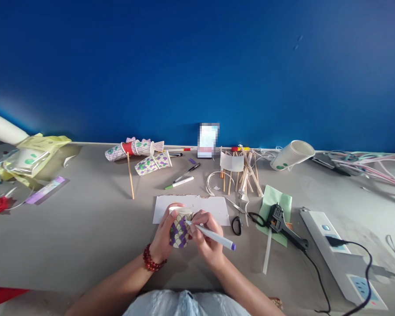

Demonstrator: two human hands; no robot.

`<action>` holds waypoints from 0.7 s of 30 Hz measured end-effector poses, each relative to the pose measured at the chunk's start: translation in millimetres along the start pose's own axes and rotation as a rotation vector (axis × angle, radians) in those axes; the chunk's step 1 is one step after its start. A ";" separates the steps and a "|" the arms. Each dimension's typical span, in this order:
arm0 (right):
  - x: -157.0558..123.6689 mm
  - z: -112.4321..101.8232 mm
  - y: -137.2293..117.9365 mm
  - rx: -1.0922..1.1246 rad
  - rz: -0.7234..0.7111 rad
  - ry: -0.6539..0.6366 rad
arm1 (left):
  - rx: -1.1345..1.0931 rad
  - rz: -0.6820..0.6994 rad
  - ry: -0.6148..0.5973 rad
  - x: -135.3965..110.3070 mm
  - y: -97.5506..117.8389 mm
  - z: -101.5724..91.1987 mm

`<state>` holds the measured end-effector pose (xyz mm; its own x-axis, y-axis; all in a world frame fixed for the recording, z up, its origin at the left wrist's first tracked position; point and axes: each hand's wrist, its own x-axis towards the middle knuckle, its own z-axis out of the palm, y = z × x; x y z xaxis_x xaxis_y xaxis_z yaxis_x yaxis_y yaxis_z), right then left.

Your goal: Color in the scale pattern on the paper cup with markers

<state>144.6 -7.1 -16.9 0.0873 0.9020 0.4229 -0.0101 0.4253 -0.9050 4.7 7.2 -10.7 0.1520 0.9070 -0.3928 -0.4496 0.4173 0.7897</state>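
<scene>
Wrapped around a paper cup (179,233) is my left hand (164,232), with a red bead bracelet at the wrist. The cup bears a drawn scale pattern, some scales coloured purple and others pale. My right hand (207,237) grips a white marker with a purple end (219,237), its tip at the cup's side. Whether the tip touches the cup is hard to tell. Behind both hands lies a sheet of white paper (213,210). A similar purple-and-green scaled cup (153,163) lies farther back, beside a fish-like form of joined cups (134,148) on a stick.
Right of my hands lie scissors (237,225), a glue gun (279,221) on green paper, and a power strip (335,250) with cords. Farther back are wooden sticks (248,175), a phone (208,140), pens (180,182) and white cups (292,156). A yellow bag (36,153) lies left.
</scene>
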 end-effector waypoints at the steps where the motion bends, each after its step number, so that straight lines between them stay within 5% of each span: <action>1: -0.2 0.0 0.4 0.004 -0.001 -0.002 | 0.002 -0.001 0.000 -0.2 0.1 -0.1; 21: -0.9 1.0 2.5 0.011 0.024 0.023 | -0.037 -0.022 0.002 -0.6 1.5 2.5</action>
<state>143.5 -6.7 -19.5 0.1098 0.9099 0.4001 -0.0229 0.4047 -0.9141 6.1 7.4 -8.2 0.1608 0.8974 -0.4109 -0.4780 0.4350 0.7630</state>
